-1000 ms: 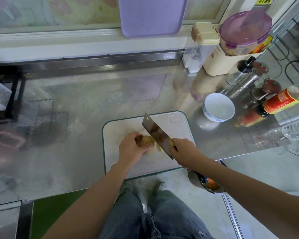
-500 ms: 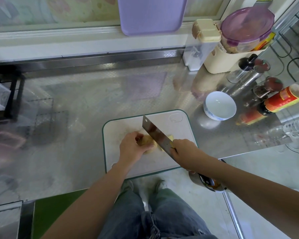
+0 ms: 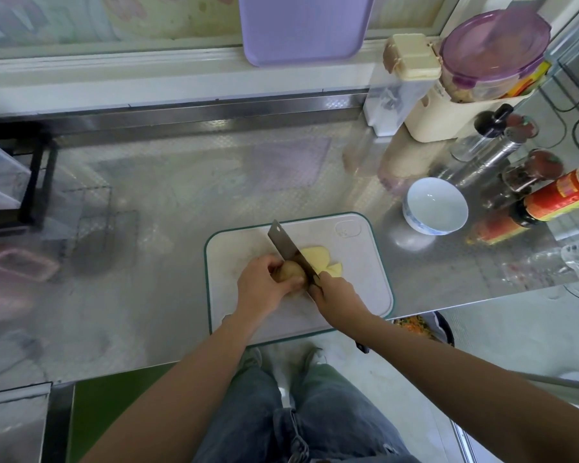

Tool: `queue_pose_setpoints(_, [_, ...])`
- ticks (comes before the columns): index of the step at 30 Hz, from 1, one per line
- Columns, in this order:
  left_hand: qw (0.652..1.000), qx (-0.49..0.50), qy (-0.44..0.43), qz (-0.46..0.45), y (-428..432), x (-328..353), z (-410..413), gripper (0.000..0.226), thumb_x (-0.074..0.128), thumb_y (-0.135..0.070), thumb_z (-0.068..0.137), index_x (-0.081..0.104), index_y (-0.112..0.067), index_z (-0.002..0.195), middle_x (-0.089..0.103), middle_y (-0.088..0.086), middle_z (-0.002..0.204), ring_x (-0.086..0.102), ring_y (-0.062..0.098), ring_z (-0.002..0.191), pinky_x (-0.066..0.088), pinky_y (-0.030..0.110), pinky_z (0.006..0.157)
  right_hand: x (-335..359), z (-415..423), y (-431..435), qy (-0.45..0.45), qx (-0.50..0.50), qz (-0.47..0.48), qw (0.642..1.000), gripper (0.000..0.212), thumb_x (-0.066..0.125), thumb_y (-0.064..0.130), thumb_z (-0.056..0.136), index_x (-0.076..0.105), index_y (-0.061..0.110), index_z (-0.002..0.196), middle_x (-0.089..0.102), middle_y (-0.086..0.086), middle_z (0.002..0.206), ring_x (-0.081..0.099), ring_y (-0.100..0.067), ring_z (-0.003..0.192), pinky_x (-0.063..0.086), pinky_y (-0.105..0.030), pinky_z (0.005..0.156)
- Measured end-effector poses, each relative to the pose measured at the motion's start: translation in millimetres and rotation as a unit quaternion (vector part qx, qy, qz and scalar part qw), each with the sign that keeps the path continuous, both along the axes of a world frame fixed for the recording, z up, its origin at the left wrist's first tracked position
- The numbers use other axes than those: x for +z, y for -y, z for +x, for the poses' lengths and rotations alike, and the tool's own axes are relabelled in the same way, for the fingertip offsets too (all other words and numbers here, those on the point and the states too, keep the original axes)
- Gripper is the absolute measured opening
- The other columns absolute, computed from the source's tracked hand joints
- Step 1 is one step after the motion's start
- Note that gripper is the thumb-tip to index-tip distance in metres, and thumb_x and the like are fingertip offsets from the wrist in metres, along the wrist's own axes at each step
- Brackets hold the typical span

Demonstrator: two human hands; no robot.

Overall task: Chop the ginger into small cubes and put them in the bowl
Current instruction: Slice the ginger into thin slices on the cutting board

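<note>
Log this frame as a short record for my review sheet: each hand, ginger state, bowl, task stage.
left hand: grips the uncut ginger on the cutting board
right hand: grips the knife by its handle, blade set against the ginger
slices: a few pale yellow pieces lying on the board, right of the blade; no cubes visible
bowl: white, empty, on the counter to the right of the board and further back
stage: slicing under way, nothing in the bowl yet

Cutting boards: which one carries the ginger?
The white board, green-edged, flat on the counter under the ginger; the purple board stands upright at the back.
</note>
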State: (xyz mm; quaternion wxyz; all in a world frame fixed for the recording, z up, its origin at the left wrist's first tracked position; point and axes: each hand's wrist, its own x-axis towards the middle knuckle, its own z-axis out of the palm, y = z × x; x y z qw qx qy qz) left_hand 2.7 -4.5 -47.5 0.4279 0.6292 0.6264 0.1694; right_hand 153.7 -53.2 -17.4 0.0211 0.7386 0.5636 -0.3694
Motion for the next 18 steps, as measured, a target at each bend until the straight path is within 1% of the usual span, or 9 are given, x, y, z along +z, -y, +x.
queue_pose_setpoints(2, [1.0,-0.005,0.011,-0.003,1,0,-1,0.053,0.084,-0.04,0.068,0.063,-0.021,0.113,0.063,-0.006,0.107,0.058,0.012,0.097,0.046,0.025,0.084,5,6,1,-0.012,-0.005,0.016,1.0,0.029,0.039,0.03,0.103,0.052,0.004,0.106,0.063,-0.017,0.097,0.059,-0.03,0.083,0.045,-0.035,0.07])
queue_pose_setpoints(4, [1.0,-0.006,0.017,-0.011,2,0,-3,0.054,0.083,-0.042,0.068,0.063,-0.022,0.114,0.062,-0.008,0.105,0.058,0.01,0.096,0.047,0.025,0.084,16,12,-1,-0.027,-0.019,0.03,0.999,0.028,0.039,0.03,0.102,0.053,0.005,0.101,0.064,-0.016,0.088,0.061,-0.03,0.077,0.054,-0.042,0.071])
queue_pose_setpoints(5, [1.0,-0.003,0.021,-0.017,2,1,-3,0.053,0.083,-0.042,0.067,0.063,-0.022,0.112,0.062,-0.009,0.103,0.058,0.01,0.095,0.047,0.025,0.084,22,15,-2,-0.035,-0.025,0.037,0.998,0.027,0.039,0.029,0.101,0.053,0.006,0.098,0.063,-0.015,0.083,0.061,-0.031,0.072,0.056,-0.044,0.066])
queue_pose_setpoints(6, [0.999,0.001,0.025,-0.021,2,1,-4,0.053,0.084,-0.042,0.067,0.064,-0.022,0.111,0.062,-0.01,0.102,0.058,0.01,0.094,0.047,0.025,0.083,29,18,-4,-0.042,-0.029,0.042,0.998,0.027,0.039,0.029,0.1,0.052,0.006,0.094,0.061,-0.014,0.078,0.06,-0.03,0.066,0.056,-0.041,0.057])
queue_pose_setpoints(7, [0.999,0.003,0.026,-0.024,2,1,-4,0.052,0.085,-0.042,0.066,0.064,-0.022,0.109,0.063,-0.01,0.101,0.058,0.01,0.094,0.046,0.025,0.083,36,21,-5,-0.046,-0.029,0.043,0.998,0.027,0.04,0.029,0.098,0.052,0.006,0.091,0.06,-0.013,0.074,0.06,-0.03,0.061,0.054,-0.037,0.047])
queue_pose_setpoints(8, [0.999,0.002,0.025,-0.025,1,1,-4,0.051,0.085,-0.041,0.066,0.065,-0.021,0.108,0.063,-0.009,0.102,0.059,0.01,0.094,0.045,0.024,0.083,41,24,-6,-0.047,-0.025,0.043,0.998,0.029,0.04,0.03,0.097,0.052,0.005,0.089,0.059,-0.014,0.072,0.06,-0.031,0.058,0.052,-0.034,0.042])
queue_pose_setpoints(11, [1.0,-0.002,0.018,-0.022,0,1,-4,0.051,0.085,-0.041,0.066,0.065,-0.02,0.108,0.065,-0.007,0.104,0.059,0.012,0.096,0.047,0.027,0.086,55,28,-4,-0.029,0.005,0.035,0.999,0.038,0.037,0.038,0.096,0.053,0.004,0.088,0.061,-0.014,0.071,0.063,-0.032,0.06,0.051,-0.034,0.046])
queue_pose_setpoints(14, [1.0,-0.006,0.012,-0.02,0,0,-5,0.051,0.085,-0.042,0.066,0.065,-0.019,0.108,0.066,-0.005,0.105,0.06,0.013,0.097,0.049,0.031,0.087,57,28,-3,-0.026,0.02,0.019,0.999,0.033,0.038,0.037,0.097,0.051,0.011,0.081,0.059,-0.01,0.071,0.063,-0.029,0.057,0.056,-0.041,0.046])
queue_pose_setpoints(18, [1.0,-0.005,0.014,-0.02,-1,-1,-5,0.051,0.085,-0.042,0.066,0.065,-0.019,0.107,0.066,-0.006,0.105,0.06,0.013,0.097,0.05,0.032,0.087,55,29,-1,-0.011,0.037,0.009,0.999,0.03,0.038,0.034,0.097,0.046,0.017,0.074,0.059,-0.01,0.073,0.062,-0.027,0.056,0.057,-0.044,0.049])
